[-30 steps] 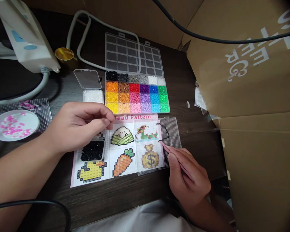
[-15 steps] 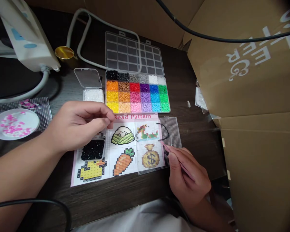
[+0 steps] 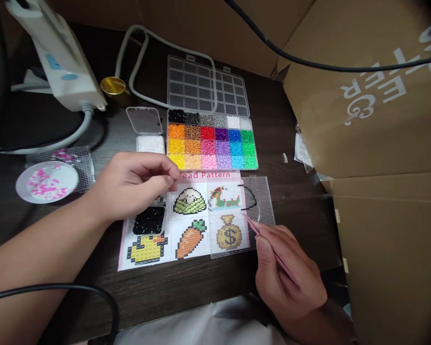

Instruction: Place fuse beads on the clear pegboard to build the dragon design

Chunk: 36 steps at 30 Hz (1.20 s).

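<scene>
Pink tweezers [image 3: 251, 224] are pinched in my right hand [image 3: 290, 273], their tips just below the lower end of a curved row of black beads [image 3: 252, 195]. That row stands on a clear pegboard [image 3: 267, 203], which overlaps the right part of a printed bead pattern sheet [image 3: 208, 176]. My left hand [image 3: 136, 184] hovers over the sheet's upper left with thumb and forefinger closed together; anything between them is too small or hidden to make out. Below it lies an open small box of black beads [image 3: 149, 220], its upper part partly covered by the hand.
Behind the sheet lies an open compartment case [image 3: 211, 139] of coloured beads. A small box of white beads [image 3: 150, 143], a gold cup [image 3: 115, 86] and a white dish [image 3: 72, 184] with pink and white beads are leftward. Cardboard walls [image 3: 380, 215] enclose the right side.
The tweezers' tips have drawn slightly down and away from the end of the black bead row. My left hand keeps its closed pose. The whole view has shifted a little.
</scene>
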Motion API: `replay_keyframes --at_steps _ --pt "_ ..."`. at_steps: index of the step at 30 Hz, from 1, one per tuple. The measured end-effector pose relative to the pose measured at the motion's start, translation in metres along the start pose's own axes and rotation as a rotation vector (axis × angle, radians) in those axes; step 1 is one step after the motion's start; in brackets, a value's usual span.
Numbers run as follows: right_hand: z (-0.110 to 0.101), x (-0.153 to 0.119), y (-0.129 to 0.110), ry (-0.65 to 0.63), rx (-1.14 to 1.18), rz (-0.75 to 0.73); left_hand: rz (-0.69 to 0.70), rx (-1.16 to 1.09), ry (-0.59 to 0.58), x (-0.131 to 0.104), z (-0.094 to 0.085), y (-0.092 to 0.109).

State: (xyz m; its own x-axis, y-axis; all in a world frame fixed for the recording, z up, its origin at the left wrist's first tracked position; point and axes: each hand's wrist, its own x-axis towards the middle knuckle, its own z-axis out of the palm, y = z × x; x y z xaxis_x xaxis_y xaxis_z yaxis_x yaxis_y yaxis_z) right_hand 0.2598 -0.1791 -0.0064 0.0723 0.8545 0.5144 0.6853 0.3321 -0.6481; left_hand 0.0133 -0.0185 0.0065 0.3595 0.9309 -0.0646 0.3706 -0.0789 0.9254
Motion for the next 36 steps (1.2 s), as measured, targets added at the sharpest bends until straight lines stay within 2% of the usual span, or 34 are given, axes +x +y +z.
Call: replay_keyframes --at_steps 1,4,10,36 --pt "0.002 0.003 -0.004 -0.044 0.021 -0.003 0.011 -0.002 -0.010 0.000 0.000 0.000" --pt "0.016 0.011 -0.014 -0.057 0.084 -0.025 0.019 -0.011 -0.020 0.001 0.000 0.001" --pt "0.043 0.015 -0.015 0.047 0.111 -0.033 0.023 -0.002 -0.047 0.002 0.000 -0.001" --pt "0.045 0.012 -0.011 0.028 0.106 0.006 0.020 -0.025 -0.053 0.002 0.001 0.002"
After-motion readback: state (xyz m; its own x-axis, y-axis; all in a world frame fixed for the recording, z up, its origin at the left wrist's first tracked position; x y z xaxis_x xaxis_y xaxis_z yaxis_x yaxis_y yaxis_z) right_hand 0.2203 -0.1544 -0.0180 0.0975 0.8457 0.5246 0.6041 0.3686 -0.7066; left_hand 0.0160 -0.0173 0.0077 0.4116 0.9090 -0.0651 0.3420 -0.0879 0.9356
